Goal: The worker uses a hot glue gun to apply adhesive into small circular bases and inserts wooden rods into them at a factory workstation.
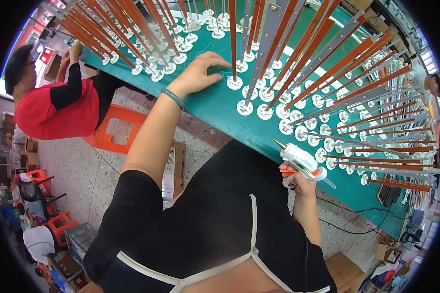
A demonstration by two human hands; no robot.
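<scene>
My left hand (200, 74) is over the green tabletop (208, 105), thumb and fingers apart, with nothing seen in it. Just right of its fingertips stands a brown upright strip (232, 39) on a round white base (234, 82); I see no contact. At the table's front edge, my right hand (305, 186) grips a white hot glue gun (300, 160) with an orange trigger. Its brass-coloured nozzle points up and left, and a clear glue stick (330, 183) sticks out of its back.
Dense rows of strips on round white bases (265, 112) fill the table's right side, some strips metal with small chips (266, 44). More stand at far left (157, 75). A co-worker in red (56, 112) sits left beside an orange stool (113, 129). Black cables (347, 227) hang at right.
</scene>
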